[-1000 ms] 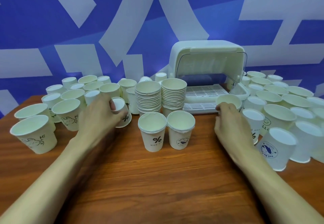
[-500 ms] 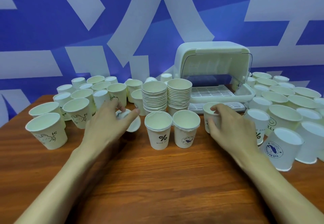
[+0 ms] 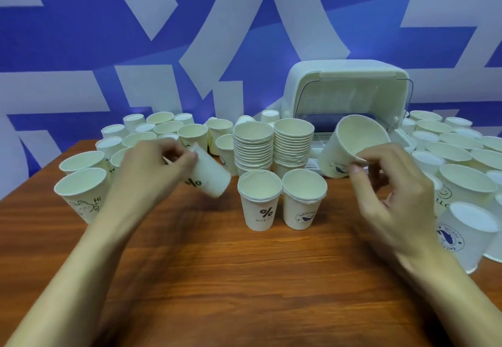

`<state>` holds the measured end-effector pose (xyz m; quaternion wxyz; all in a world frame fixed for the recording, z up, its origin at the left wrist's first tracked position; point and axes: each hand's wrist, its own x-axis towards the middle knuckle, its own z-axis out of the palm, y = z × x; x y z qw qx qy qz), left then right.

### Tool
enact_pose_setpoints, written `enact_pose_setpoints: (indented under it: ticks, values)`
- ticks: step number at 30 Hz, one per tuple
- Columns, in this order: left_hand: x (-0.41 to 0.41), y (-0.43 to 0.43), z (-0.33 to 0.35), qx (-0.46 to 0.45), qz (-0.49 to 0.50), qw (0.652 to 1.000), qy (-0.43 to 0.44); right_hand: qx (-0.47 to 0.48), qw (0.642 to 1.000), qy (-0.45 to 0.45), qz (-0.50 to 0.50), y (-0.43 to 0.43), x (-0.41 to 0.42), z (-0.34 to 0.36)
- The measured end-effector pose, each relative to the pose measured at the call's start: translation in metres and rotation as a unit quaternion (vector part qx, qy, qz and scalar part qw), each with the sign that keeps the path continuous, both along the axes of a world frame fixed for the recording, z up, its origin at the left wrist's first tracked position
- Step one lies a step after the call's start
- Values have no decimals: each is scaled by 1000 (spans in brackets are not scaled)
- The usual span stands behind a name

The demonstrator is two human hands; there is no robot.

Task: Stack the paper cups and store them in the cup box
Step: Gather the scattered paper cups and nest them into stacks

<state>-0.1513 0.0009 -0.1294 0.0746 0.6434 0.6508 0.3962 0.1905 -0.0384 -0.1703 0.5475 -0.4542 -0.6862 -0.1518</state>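
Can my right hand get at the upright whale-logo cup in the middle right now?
Probably yes: bare table lies between the right hand and the whale-logo cup, whose mouth is uncovered. The hand pinches a tilted cup by its rim, though, so nesting looks easier than grabbing.

White paper cups (image 3: 259,205) with dark printed logos, reddish-brown woodgrain table (image 3: 244,278), blue-and-white patterned wall (image 3: 81,34)

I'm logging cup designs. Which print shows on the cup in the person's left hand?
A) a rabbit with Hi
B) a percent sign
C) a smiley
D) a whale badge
B: the tilted cup in the left hand bears a black percent sign.
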Motion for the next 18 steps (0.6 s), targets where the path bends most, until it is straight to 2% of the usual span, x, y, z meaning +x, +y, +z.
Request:
enact_pose_setpoints:
  ticks: [3,5,7,12,18]
  values:
    - [8,-19,17,192,14,981,3,-3,996,9,84,-3,-10,-3]
    - [20,-30,21,318,-33,947,36,-15,994,-6,112,-3,-14,-7]
    - [32,-35,18,377,-90,916,99,-28,991,-23,128,-2,-15,-11]
    - [47,-34,5,381,-173,889,186,-57,989,-52,128,1,-18,-14]
    - [53,-34,-2,346,-197,903,163,-116,985,-84,98,0,-19,-16]
